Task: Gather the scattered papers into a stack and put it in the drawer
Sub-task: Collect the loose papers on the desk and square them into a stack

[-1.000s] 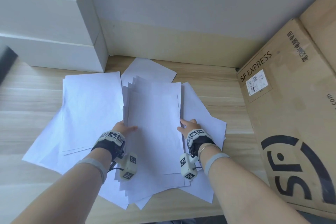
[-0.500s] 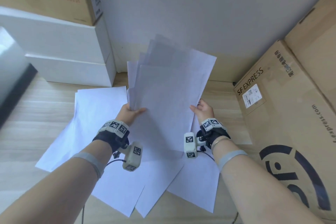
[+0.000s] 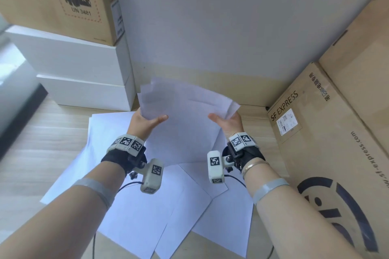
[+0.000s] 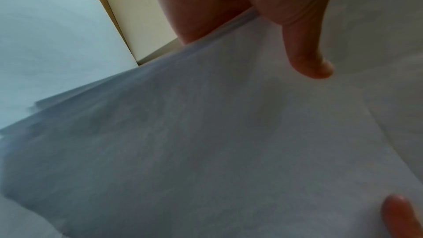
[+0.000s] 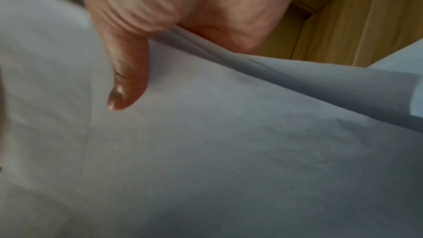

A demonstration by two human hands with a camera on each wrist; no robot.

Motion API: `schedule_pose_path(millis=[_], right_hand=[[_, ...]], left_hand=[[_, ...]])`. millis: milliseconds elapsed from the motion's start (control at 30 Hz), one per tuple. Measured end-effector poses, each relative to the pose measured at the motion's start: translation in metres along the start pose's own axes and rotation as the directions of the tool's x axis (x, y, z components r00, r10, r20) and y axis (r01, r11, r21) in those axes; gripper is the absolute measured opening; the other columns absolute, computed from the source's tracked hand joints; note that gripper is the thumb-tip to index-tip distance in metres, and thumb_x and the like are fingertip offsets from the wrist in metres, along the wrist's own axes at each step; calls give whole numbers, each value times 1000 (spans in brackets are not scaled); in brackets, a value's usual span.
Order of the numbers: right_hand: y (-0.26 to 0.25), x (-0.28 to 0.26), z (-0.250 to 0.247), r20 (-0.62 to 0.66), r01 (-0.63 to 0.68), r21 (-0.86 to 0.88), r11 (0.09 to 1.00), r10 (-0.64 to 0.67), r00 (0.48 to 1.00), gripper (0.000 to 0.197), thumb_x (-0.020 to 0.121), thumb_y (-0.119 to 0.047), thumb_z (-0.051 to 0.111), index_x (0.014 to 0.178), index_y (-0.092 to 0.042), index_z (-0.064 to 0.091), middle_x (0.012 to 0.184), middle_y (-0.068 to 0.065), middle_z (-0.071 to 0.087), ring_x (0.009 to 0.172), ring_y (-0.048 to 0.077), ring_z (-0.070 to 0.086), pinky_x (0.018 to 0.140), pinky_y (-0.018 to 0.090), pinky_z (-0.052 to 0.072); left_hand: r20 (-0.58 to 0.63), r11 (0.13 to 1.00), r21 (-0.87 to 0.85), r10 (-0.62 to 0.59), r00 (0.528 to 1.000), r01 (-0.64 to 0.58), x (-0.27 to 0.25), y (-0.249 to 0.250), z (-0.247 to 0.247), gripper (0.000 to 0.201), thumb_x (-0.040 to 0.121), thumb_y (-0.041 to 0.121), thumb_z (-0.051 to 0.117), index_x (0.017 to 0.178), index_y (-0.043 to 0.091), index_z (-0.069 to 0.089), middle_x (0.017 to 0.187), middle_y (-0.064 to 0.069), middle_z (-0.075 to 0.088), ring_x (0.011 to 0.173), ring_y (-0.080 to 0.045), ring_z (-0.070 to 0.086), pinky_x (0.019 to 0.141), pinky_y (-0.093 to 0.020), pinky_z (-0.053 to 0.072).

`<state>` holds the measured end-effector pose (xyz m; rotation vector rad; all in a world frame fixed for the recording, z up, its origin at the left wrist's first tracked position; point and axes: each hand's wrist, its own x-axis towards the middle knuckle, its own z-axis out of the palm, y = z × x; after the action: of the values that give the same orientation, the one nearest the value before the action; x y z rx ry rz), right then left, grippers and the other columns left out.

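A loose bundle of white papers (image 3: 187, 120) is lifted off the wooden desk, its sheets fanned unevenly. My left hand (image 3: 145, 122) grips the bundle's left edge, thumb on top and fingers beneath. My right hand (image 3: 225, 122) grips its right edge the same way. The left wrist view shows the left thumb (image 4: 304, 46) pressed on the top sheet (image 4: 206, 142). In the right wrist view the right thumb (image 5: 126, 71) lies on the bundle (image 5: 228, 151). Several more white sheets (image 3: 147, 216) still lie scattered on the desk under my forearms. No drawer is in view.
White boxes (image 3: 80, 73) are stacked at the back left with a cardboard box (image 3: 59, 0) on top. A large SF Express carton (image 3: 326, 153) lines the right side. A grey wall (image 3: 221, 17) stands behind. Bare wooden desk (image 3: 42, 143) shows at the left.
Both hands have raised the gathered bundle from flat on the desk into the air and tipped it back toward the wall. The sheets beneath stayed on the desk.
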<state>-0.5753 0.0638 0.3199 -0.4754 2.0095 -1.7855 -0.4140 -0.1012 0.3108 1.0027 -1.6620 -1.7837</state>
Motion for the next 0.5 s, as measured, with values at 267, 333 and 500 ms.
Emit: schedule_pose_path(millis=[267, 333, 500], right_hand=[[32, -4, 15, -30, -160, -79, 984, 158, 987, 35, 71, 6, 76, 101, -5, 63, 85, -3, 64, 58, -11, 62, 69, 19, 50], [35, -7, 21, -44, -196, -73, 978, 194, 980, 33, 71, 4, 76, 102, 0, 65, 89, 3, 64, 68, 7, 62, 78, 24, 45], [23, -1, 26, -73, -215, -1, 977, 214, 974, 20, 73, -3, 77, 87, -9, 64, 76, -4, 63, 69, 9, 60, 73, 25, 47]], left_hand=[[-34, 977, 100, -187, 982, 189, 1, -43, 4, 59, 67, 7, 80, 120, 1, 55, 114, -19, 64, 100, -30, 61, 90, -37, 49], [-66, 968, 134, -206, 976, 214, 2, -54, 6, 50, 71, 1, 76, 117, -5, 57, 116, -24, 64, 103, -34, 61, 85, -34, 47], [-84, 986, 82, -137, 987, 144, 7, -48, 6, 26, 73, 1, 74, 93, 5, 58, 96, -14, 61, 88, -27, 58, 77, -31, 44]])
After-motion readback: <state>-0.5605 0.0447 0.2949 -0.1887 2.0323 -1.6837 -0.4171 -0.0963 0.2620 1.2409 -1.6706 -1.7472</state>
